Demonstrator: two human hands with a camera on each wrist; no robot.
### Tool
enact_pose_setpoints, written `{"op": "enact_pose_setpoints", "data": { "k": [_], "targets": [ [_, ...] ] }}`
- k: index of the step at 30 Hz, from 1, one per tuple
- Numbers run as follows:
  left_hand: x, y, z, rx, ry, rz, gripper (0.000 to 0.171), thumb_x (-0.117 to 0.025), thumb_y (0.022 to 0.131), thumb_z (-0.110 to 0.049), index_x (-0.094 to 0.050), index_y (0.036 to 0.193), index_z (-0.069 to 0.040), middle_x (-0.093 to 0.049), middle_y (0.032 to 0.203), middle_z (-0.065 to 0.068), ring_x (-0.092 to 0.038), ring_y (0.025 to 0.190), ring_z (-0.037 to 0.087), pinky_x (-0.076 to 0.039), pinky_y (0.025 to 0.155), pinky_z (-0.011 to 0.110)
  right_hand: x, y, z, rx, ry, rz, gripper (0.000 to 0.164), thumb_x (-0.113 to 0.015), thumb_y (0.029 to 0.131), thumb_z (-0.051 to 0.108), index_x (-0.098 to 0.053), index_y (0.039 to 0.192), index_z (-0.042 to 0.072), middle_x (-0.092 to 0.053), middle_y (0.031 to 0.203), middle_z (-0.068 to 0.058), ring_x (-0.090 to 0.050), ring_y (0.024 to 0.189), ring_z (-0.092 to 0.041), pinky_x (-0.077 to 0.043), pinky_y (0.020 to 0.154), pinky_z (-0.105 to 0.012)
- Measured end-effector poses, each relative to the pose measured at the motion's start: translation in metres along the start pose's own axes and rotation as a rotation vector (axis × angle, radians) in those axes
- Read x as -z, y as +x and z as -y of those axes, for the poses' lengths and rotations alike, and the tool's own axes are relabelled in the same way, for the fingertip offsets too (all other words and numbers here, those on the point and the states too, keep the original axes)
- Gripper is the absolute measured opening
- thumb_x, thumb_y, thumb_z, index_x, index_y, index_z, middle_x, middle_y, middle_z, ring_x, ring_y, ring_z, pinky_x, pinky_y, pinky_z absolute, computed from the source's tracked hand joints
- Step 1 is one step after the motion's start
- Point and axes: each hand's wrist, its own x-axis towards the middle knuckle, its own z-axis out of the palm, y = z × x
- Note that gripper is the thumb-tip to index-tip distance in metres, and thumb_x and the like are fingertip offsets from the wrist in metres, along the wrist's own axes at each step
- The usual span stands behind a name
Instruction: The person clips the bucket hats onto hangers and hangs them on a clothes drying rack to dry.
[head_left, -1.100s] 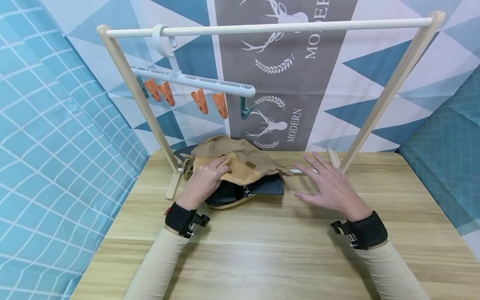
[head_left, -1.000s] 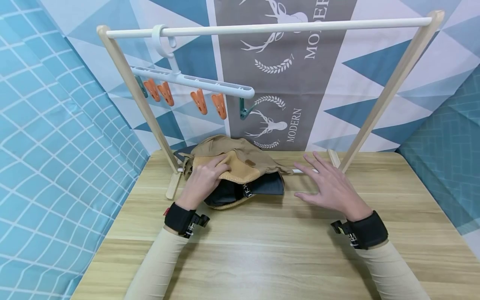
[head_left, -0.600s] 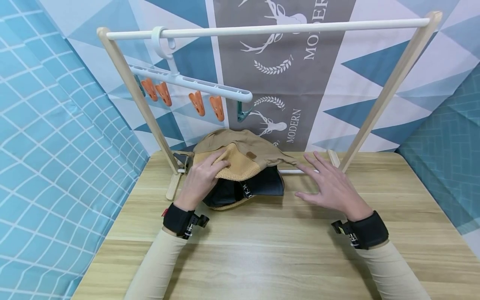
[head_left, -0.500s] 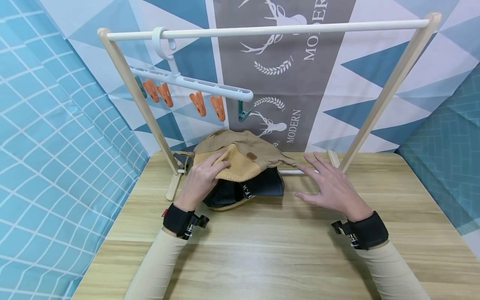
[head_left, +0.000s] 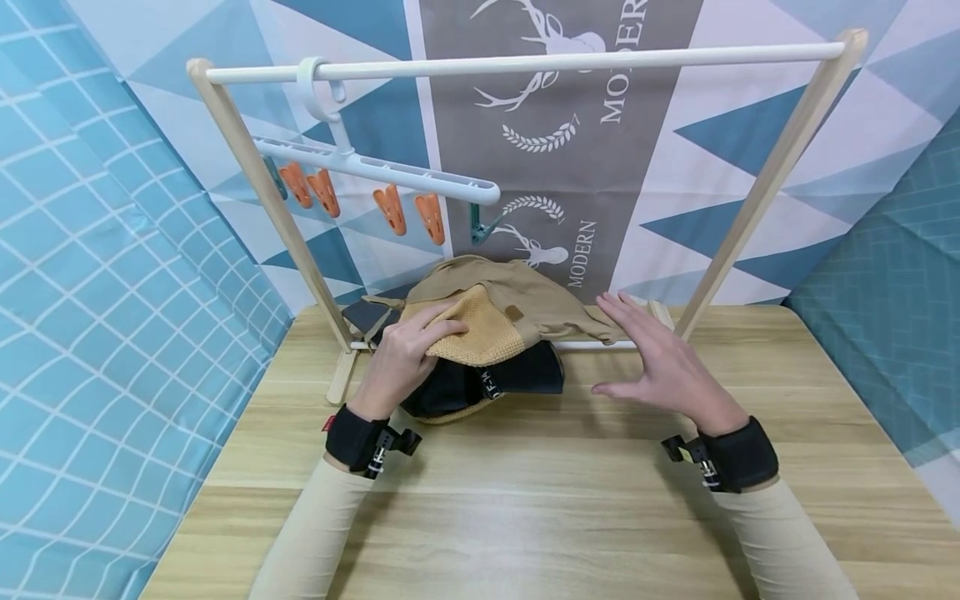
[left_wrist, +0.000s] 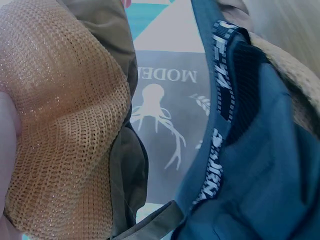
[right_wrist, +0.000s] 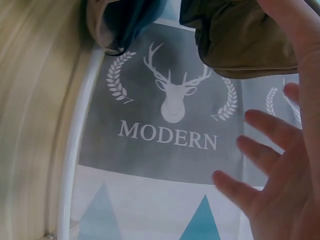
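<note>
A tan cloth hat (head_left: 517, 287) with a straw-coloured woven panel (head_left: 487, 333) and a small brown patch lies near the back of the table. My left hand (head_left: 397, 358) pinches the woven panel's left part and keeps its edge raised. Below it lies dark navy cloth (head_left: 457, 387) with a white-lettered band (left_wrist: 220, 100) and a woven border. A gap separates the two in the left wrist view; whether they are joined I cannot tell. My right hand (head_left: 663, 358), fingers extended, is by the hat's right end; contact is unclear.
Around the hat stands a wooden rack with a white top bar (head_left: 570, 62) and a low rear bar (head_left: 585, 345). A white hanger (head_left: 420, 177) with orange and green clips (head_left: 390, 210) hangs at its left, above the hat. Patterned cloth (head_left: 555, 167) covers the wall behind the wooden table (head_left: 525, 517).
The tan hat has risen and spread, then shifted slightly right, with the left hand still gripping it. The right hand has turned a little and its fingers have drawn closer together.
</note>
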Motion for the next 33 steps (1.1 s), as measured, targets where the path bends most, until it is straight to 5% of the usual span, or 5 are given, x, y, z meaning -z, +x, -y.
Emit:
{"op": "enact_pose_setpoints", "data": {
  "k": [4, 9, 18, 25, 33],
  "targets": [
    [-0.002, 0.007, -0.001, 0.010, -0.060, 0.001, 0.053, -0.062, 0.090, 0.028, -0.082, 0.119, -0.011, -0.079, 0.137, 0.021, -0.082, 0.116, 0.037, -0.039, 0.063, 0.034, 0.000, 0.006, 0.000, 0.069, 0.071, -0.076, 0.122, -0.101, 0.080, 0.055, -0.040, 0.175, 0.009, -0.045, 0.180, -0.015, -0.036, 0.174, -0.031, -0.037, 0.137, -0.053],
    [-0.007, 0.018, -0.003, 0.012, -0.133, -0.001, 0.060, -0.053, 0.088, 0.030, -0.083, 0.119, -0.011, -0.080, 0.138, 0.019, -0.082, 0.120, 0.036, -0.032, 0.066, 0.031, -0.003, 0.018, 0.002, 0.117, 0.171, -0.134, 0.139, -0.113, 0.059, 0.018, -0.037, 0.175, 0.005, -0.036, 0.185, -0.002, -0.029, 0.174, -0.008, -0.020, 0.137, -0.016],
    [-0.015, 0.033, -0.004, 0.036, -0.273, -0.034, 0.065, -0.044, 0.083, 0.028, -0.085, 0.114, -0.011, -0.082, 0.133, 0.020, -0.082, 0.110, 0.033, -0.036, 0.068, 0.030, -0.001, 0.036, 0.003, 0.130, 0.417, -0.208, 0.137, -0.109, 0.055, -0.008, -0.038, 0.172, -0.002, -0.037, 0.185, 0.001, -0.034, 0.172, -0.008, -0.030, 0.138, -0.023],
    [-0.019, 0.038, -0.006, 0.067, -0.355, -0.058, 0.048, -0.051, 0.098, 0.020, -0.086, 0.109, -0.010, -0.083, 0.129, 0.021, -0.082, 0.120, 0.038, -0.066, 0.098, 0.053, -0.001, 0.044, 0.005, 0.198, 0.475, -0.280, 0.113, -0.095, 0.086, 0.051, -0.044, 0.167, -0.009, -0.043, 0.182, -0.008, -0.036, 0.173, -0.016, -0.033, 0.139, -0.029],
    [-0.023, 0.047, -0.005, 0.100, -0.429, -0.069, 0.055, -0.043, 0.093, 0.024, -0.087, 0.106, -0.007, -0.084, 0.126, 0.022, -0.081, 0.120, 0.039, -0.064, 0.106, 0.052, 0.002, 0.053, 0.006, 0.179, 0.596, -0.294, 0.111, -0.096, 0.085, 0.048, -0.045, 0.165, -0.010, -0.045, 0.181, -0.014, -0.038, 0.173, -0.019, -0.036, 0.138, -0.030]
  ]
}}
